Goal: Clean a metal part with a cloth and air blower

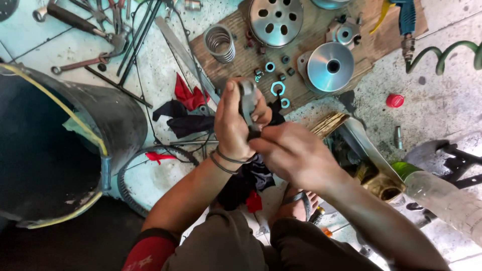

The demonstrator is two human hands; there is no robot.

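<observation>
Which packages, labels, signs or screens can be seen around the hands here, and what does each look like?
No labels, signs or screens show.
Plastic bottle: lower right, lying tilted, clear body with a green top end.
Red cap: right, on the floor, small and round.
Both hands hold a dark metal part, no package.

Bare floor [442, 105] at frame right permits passage; the dark drum [60, 145] at left and the parts-covered board [301, 55] above obstruct.
</observation>
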